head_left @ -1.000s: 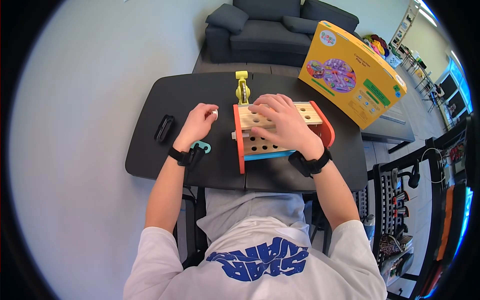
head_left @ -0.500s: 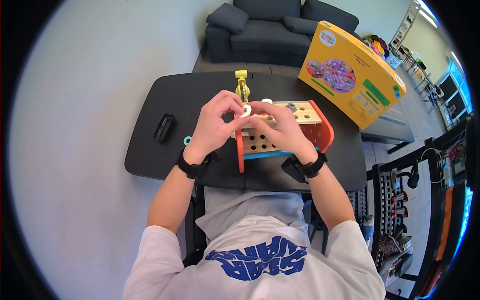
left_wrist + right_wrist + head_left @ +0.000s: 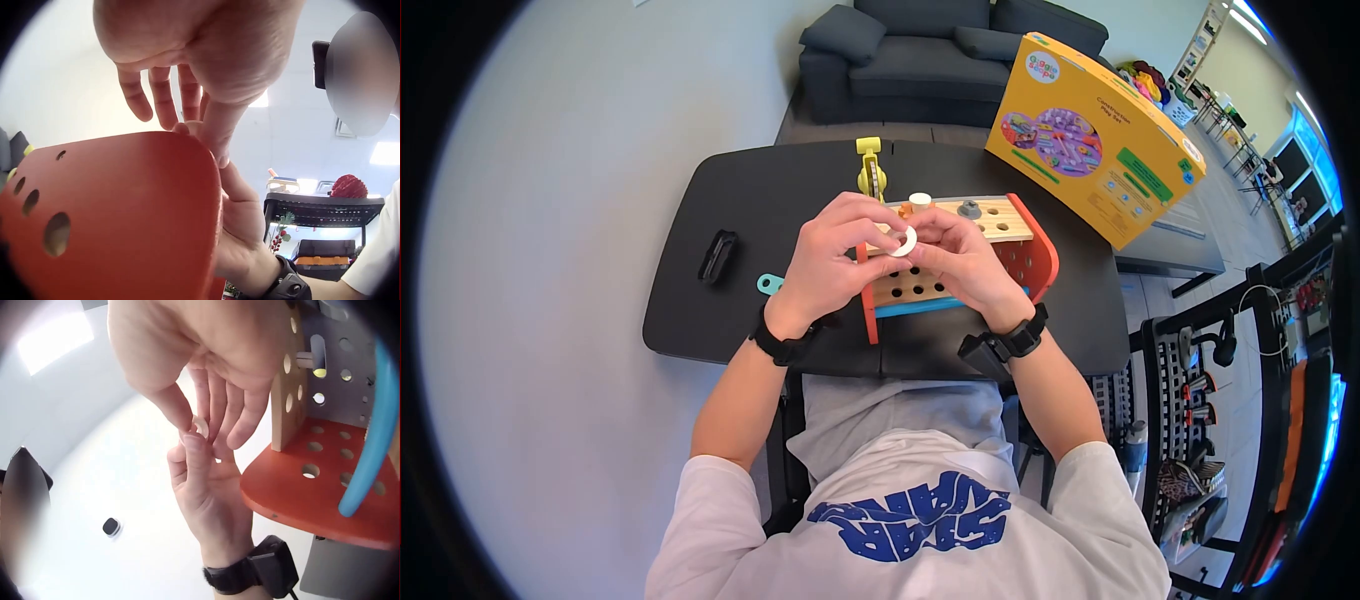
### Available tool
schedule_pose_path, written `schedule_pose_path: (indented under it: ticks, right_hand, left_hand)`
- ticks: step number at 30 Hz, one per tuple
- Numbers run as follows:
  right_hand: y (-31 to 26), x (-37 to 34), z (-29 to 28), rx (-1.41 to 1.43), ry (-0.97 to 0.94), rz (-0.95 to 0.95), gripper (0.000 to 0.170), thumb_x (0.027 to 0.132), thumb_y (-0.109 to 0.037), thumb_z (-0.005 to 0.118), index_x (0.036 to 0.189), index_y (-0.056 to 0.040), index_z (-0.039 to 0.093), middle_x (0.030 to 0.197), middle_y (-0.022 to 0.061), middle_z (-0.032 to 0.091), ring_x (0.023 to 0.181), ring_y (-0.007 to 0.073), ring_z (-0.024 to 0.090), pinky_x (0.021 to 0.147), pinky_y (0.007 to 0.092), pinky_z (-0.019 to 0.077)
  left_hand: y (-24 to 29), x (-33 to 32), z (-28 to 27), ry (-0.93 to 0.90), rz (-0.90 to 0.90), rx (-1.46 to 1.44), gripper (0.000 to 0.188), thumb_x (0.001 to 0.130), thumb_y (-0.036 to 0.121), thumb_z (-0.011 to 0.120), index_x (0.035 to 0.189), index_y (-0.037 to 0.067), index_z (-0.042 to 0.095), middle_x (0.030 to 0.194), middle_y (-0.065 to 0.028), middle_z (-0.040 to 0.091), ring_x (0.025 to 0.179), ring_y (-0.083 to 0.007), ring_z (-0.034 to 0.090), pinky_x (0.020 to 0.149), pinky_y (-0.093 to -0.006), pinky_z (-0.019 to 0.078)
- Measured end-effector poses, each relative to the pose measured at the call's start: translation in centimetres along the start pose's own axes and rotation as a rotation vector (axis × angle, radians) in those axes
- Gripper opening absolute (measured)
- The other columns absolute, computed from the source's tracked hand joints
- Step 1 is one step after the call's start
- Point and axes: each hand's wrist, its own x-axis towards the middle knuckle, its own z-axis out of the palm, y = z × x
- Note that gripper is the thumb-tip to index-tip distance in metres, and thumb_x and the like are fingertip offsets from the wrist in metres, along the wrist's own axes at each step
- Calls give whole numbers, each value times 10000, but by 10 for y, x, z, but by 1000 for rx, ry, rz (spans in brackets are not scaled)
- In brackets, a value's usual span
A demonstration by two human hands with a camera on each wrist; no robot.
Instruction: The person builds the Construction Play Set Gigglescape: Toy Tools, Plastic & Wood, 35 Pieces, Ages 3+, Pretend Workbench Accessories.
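In the head view a white ring (image 3: 904,242) is pinched between the left hand (image 3: 830,262) and the right hand (image 3: 966,262), above the left end of a wooden toy bench (image 3: 1000,222). The right wrist view shows the ring (image 3: 200,427) between the fingertips of both hands. A red side panel (image 3: 125,206) of the bench fills much of the left wrist view. On the bench top stand a white peg (image 3: 920,201) and a grey piece (image 3: 969,209); an orange piece is partly hidden by the right hand.
A yellow-green toy piece (image 3: 870,168) stands behind the bench's left end. On the table's left lie a black case (image 3: 718,257) and a teal piece (image 3: 770,284). A large yellow box (image 3: 1090,140) stands at the back right, and a grey sofa (image 3: 930,70) is beyond.
From the table's left, the left hand has brought the ring to the bench. The right hand has moved left off the bench top and joined it. The view has shifted slightly.
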Motion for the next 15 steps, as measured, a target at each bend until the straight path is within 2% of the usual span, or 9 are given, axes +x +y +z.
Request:
schedule_pose_path:
  ticks: [3,5,7,9,10,11,13,14,15]
  right_hand:
    - [-2,-7,-6,52,-5,-17,229,961,-52,708,1172,-17,627,1146,87,718,1067,145,684,948,292,535]
    - [-11,-16,-6,-173,20,32,203,943,-32,723,1120,-27,623,1131,77,720,1041,146,691,927,289,542]
    - [-13,-24,-6,-298,25,146,212,922,-34,740,1100,-29,625,1087,60,730,1021,151,698,906,301,551]
    - [-4,-29,-9,-600,-111,80,215,897,-35,746,1078,-18,632,1009,54,737,981,160,707,893,327,556]
    - [-8,-29,-2,-775,-109,89,185,878,-31,733,1027,-3,628,960,119,741,949,237,730,867,362,556]
    - [-3,-30,-1,-778,-108,91,185,878,-31,733,1027,-3,628,960,119,741,949,237,730,867,362,556]
    - [12,-28,-4,-1010,42,-7,143,880,-27,709,979,10,613,942,194,730,937,330,726,824,393,553]
    - [19,-27,-7,-1055,53,-65,119,881,-14,684,959,16,599,929,234,715,927,385,706,790,428,545]
    - [27,-25,-11,-1057,51,-68,119,881,-14,684,959,16,599,929,234,715,927,385,706,790,428,545]
  left_hand:
    - [6,1,-5,-47,48,20,236,724,97,894,903,80,742,1028,-42,754,988,-248,679,857,-357,574]
    - [5,-4,-7,-10,-15,40,216,751,72,861,937,60,750,1057,-65,755,1034,-273,675,895,-375,560]
    - [-1,-12,-11,18,-33,66,150,839,65,803,973,37,739,1032,-81,750,1024,-239,682,898,-353,550]
    - [-17,-26,-8,203,-339,-108,131,919,95,755,1012,9,721,986,-73,738,1000,-177,672,893,-316,534]
    - [-28,-33,-7,221,-386,-137,135,975,115,706,1028,-10,700,977,-41,716,975,-114,646,874,-279,517]
    - [-37,-40,-4,222,-385,-140,135,975,115,706,1028,-10,700,977,-41,716,975,-114,646,874,-279,517]
    - [-53,-52,1,268,-665,-218,121,955,112,713,1008,3,706,937,-41,725,889,-109,669,816,-271,530]
    - [-61,-59,4,235,-727,-200,134,961,105,700,1032,-7,688,953,-44,719,895,-108,667,822,-271,531]
    - [-69,-66,9,238,-725,-200,134,961,105,700,1032,-7,688,953,-44,719,895,-108,667,822,-271,531]
